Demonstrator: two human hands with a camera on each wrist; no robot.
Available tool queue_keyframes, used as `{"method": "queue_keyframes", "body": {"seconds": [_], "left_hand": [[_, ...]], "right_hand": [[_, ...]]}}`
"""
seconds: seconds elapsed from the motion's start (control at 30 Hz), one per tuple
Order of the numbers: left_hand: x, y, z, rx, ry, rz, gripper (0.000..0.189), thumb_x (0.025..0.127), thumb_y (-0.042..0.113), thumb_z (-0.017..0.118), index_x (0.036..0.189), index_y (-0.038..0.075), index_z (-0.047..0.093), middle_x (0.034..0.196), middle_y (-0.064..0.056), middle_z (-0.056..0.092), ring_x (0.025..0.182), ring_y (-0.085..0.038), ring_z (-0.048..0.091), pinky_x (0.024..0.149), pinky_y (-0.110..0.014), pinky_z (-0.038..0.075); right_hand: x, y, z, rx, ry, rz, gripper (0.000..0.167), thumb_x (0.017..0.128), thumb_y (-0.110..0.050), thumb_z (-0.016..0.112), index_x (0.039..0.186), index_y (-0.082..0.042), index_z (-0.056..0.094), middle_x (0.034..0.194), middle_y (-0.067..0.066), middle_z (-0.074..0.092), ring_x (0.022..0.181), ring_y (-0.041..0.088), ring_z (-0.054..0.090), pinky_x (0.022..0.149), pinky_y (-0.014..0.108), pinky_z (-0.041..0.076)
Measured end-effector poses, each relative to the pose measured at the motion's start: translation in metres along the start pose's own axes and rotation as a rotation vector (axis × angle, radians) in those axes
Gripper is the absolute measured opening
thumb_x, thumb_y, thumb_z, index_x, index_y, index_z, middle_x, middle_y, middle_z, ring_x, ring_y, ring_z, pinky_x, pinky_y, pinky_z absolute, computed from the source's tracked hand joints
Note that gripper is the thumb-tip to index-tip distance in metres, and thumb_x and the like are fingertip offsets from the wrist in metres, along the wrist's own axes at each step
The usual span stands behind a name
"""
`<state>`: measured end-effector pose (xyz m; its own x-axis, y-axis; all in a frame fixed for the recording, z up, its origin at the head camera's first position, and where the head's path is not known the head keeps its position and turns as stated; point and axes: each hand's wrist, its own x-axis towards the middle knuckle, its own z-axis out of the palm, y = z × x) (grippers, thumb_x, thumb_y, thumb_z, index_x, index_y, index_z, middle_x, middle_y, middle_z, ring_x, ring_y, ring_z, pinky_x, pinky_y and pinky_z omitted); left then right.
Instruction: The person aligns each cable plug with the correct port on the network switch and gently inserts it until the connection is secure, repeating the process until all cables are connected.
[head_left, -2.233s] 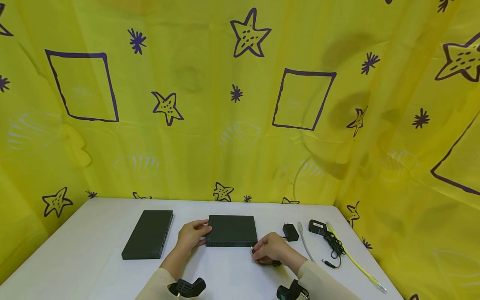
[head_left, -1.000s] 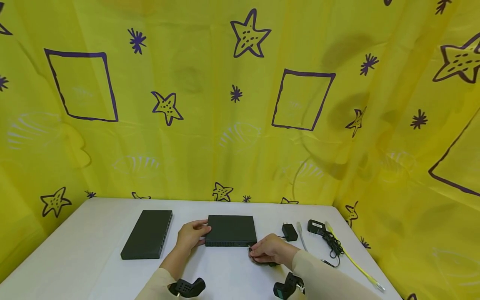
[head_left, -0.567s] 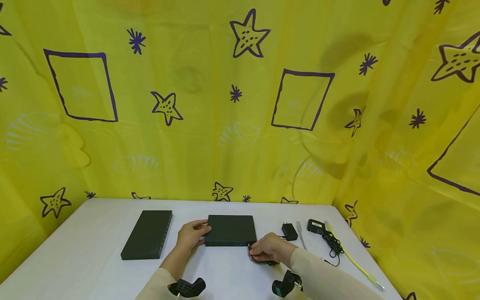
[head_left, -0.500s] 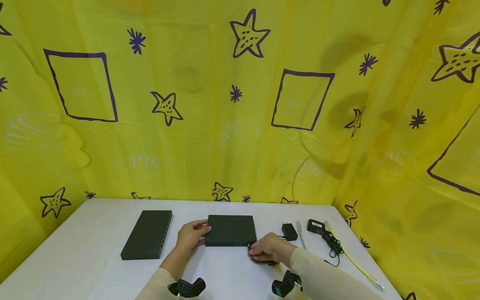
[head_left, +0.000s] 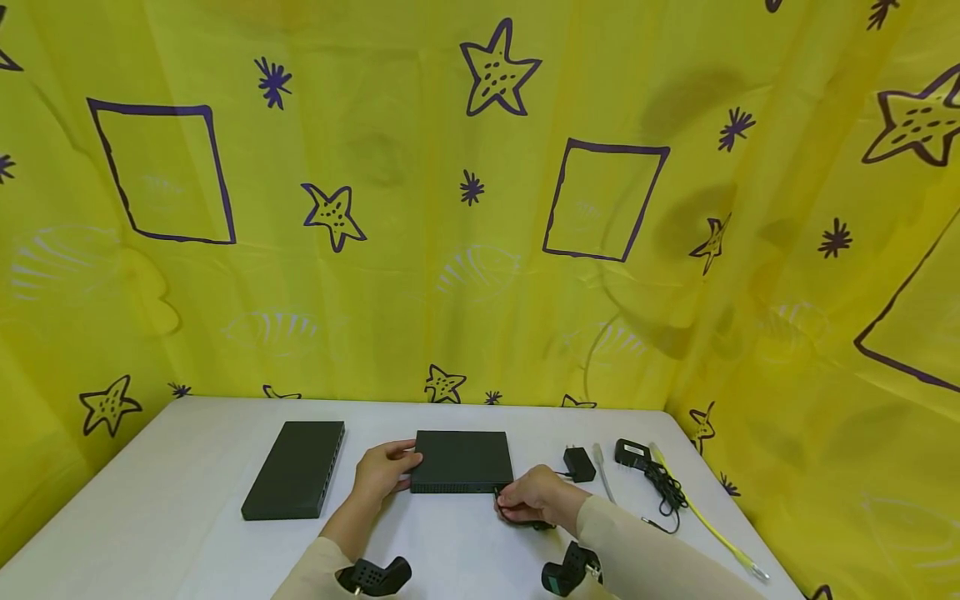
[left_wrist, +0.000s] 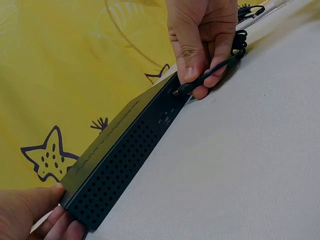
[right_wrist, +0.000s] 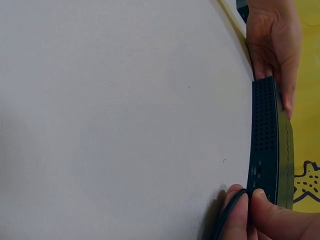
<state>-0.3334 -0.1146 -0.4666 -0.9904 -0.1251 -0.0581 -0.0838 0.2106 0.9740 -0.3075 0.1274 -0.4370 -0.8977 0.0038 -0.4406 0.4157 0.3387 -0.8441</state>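
A flat black network switch [head_left: 461,457] lies on the white table, its perforated side towards me. My left hand [head_left: 381,477] grips its left end, thumb on the top edge and fingers curled below, as the left wrist view shows. At the other end my right hand [head_left: 542,493] pinches a black barrel power plug [left_wrist: 187,88] between thumb and fingers. The plug's tip is at the switch's side face, near small printed labels; whether it sits in the jack I cannot tell. Its thin black cable [right_wrist: 231,210] bends back under the right hand.
A second black switch-like box [head_left: 295,470] lies to the left. On the right are a black power adapter [head_left: 580,464], a grey cable [head_left: 604,472], another adapter [head_left: 633,453] with a bundled cord, and a yellow network cable [head_left: 708,517]. A yellow patterned curtain [head_left: 405,292] stands behind the table.
Over about two seconds my right hand has shifted slightly left, bringing the plug closer against the switch's side face. The left hand and the switch stay in place.
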Motion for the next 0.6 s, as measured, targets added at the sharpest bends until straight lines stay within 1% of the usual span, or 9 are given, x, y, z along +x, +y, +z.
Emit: {"method": "queue_keyframes", "body": {"seconds": [0.17, 0.3, 0.37, 0.47, 0.6], "left_hand": [[0.0018, -0.0016, 0.0008, 0.003, 0.001, 0.0, 0.038, 0.087, 0.008, 0.073, 0.123, -0.004, 0.065, 0.105, -0.019, 0.068, 0.082, -0.017, 0.067, 0.066, -0.032, 0.062], [0.001, 0.0, 0.0006, 0.002, 0.002, -0.003, 0.038, 0.088, 0.009, 0.073, 0.123, -0.004, 0.065, 0.104, -0.018, 0.068, 0.081, -0.017, 0.067, 0.066, -0.032, 0.062], [0.0005, 0.0004, 0.0005, 0.002, 0.002, -0.001, 0.038, 0.088, 0.009, 0.073, 0.123, -0.004, 0.065, 0.104, -0.018, 0.068, 0.082, -0.018, 0.068, 0.066, -0.033, 0.062], [-0.0001, 0.0002, 0.0005, -0.002, 0.004, -0.006, 0.038, 0.088, 0.009, 0.073, 0.123, -0.003, 0.066, 0.104, -0.018, 0.068, 0.083, -0.019, 0.068, 0.067, -0.033, 0.062], [-0.0013, -0.0005, -0.0002, 0.002, -0.006, 0.011, 0.038, 0.087, 0.012, 0.075, 0.121, -0.003, 0.067, 0.101, -0.017, 0.068, 0.081, -0.018, 0.067, 0.066, -0.032, 0.061]], "right_hand": [[-0.0016, -0.0003, 0.0008, 0.027, 0.029, -0.008, 0.006, 0.083, 0.009, 0.071, 0.089, 0.01, 0.07, 0.072, 0.008, 0.07, 0.06, 0.012, 0.064, 0.06, 0.021, 0.058], [-0.005, -0.0004, 0.0025, 0.036, 0.058, -0.038, 0.008, 0.082, 0.01, 0.071, 0.09, 0.012, 0.068, 0.074, 0.01, 0.07, 0.059, 0.012, 0.064, 0.059, 0.021, 0.058], [-0.0067, -0.0006, 0.0036, 0.037, 0.078, -0.053, 0.011, 0.081, 0.011, 0.072, 0.09, 0.014, 0.065, 0.073, 0.012, 0.07, 0.058, 0.012, 0.064, 0.058, 0.021, 0.058], [-0.008, -0.0008, 0.0049, 0.061, 0.099, -0.061, 0.022, 0.08, 0.013, 0.072, 0.093, 0.016, 0.056, 0.075, 0.015, 0.07, 0.057, 0.013, 0.065, 0.057, 0.021, 0.058], [-0.009, -0.001, 0.0054, 0.08, 0.11, -0.068, 0.042, 0.078, 0.015, 0.072, 0.109, 0.017, 0.043, 0.078, 0.019, 0.064, 0.056, 0.013, 0.064, 0.055, 0.021, 0.058]]}}
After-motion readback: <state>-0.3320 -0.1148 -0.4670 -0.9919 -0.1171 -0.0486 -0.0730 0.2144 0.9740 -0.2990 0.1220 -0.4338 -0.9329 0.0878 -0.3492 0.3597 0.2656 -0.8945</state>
